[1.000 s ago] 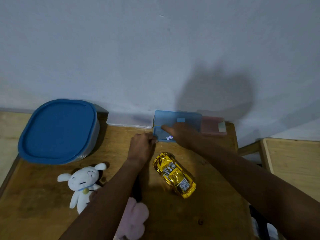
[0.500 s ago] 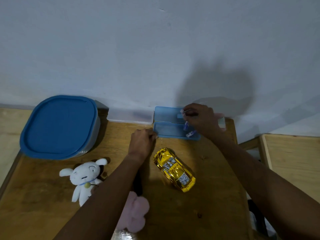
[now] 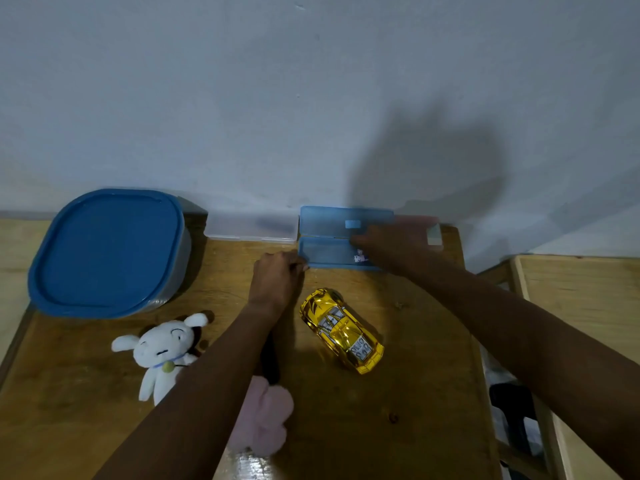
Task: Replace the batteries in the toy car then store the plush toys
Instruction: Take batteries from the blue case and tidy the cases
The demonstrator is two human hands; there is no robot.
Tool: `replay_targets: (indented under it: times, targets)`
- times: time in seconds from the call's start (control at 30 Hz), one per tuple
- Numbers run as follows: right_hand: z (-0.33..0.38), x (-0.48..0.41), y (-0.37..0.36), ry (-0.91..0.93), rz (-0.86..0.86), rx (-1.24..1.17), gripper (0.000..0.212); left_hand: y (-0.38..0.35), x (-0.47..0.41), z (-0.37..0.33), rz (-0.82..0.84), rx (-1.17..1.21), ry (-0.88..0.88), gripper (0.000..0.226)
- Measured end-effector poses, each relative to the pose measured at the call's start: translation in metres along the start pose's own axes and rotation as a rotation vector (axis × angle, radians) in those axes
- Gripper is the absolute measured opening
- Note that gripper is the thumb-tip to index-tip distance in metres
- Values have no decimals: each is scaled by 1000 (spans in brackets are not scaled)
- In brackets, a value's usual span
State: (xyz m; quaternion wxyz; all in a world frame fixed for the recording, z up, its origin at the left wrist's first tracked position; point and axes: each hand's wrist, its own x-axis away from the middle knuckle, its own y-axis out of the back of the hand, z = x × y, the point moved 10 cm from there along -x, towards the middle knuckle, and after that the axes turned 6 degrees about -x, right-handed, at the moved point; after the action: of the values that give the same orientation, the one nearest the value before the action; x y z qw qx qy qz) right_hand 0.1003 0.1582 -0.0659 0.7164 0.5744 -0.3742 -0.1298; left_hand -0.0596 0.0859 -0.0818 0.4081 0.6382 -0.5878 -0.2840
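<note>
A shiny gold toy car (image 3: 341, 329) stands on the wooden table (image 3: 398, 427), just right of my left wrist. Behind it an open blue plastic case (image 3: 325, 252) lies against the wall, its lid (image 3: 325, 220) tipped up. My left hand (image 3: 277, 280) grips the case's front left corner with curled fingers. My right hand (image 3: 389, 249) lies over the case's right half, fingers pointing left. A small white and pink item (image 3: 360, 257) shows at its lower edge; whether the hand pinches it is hidden. A white plush (image 3: 162, 351) and a pink plush (image 3: 266, 415) lie near my left forearm.
A large container with a blue lid (image 3: 107, 251) sits at the back left. A clear case (image 3: 251, 228) and a pink case (image 3: 434, 232) flank the blue one along the wall. A dark object (image 3: 270, 358) lies under my left forearm. Another wooden surface (image 3: 585, 341) stands to the right.
My right hand dropped from the case's raised lid back down over the case's base, bringing the small white item with it. My left hand stayed at the case's corner.
</note>
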Motion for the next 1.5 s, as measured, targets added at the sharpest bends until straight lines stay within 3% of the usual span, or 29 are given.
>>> replay_targets:
  times: [0.1,0.37,0.6,0.73,0.97,1.1,1.2,1.3,1.4,1.5]
  targets:
    - [5,-1,-12,7,43,54,19,0,0,0,-1,-2,-3,18]
    - [3,-2,-13,-12,39,-97,27,-1,0,0,-3,-28,8,18]
    - [3,7,3,-79,-94,-562,41,0,-3,3,3,-48,36,17]
    - [40,27,-20,41,4,-530,44,0,-2,3,0,-39,32,17]
    - [45,39,-31,92,-274,-323,42,-1,-1,4,-18,-6,34,18]
    - [41,38,-27,147,-360,-351,38,-1,-2,4,-31,7,17,15]
    - [10,45,-13,2,-501,-533,33,1,-2,5,-51,3,18,15]
    - [-58,64,-3,-431,-777,-770,19,5,-1,1,-81,22,-2,15]
    - [-93,63,-16,-694,-774,-999,14,4,1,1,-90,65,26,16]
    - [-96,47,-31,-698,-712,-1408,20,2,1,5,-100,104,71,15]
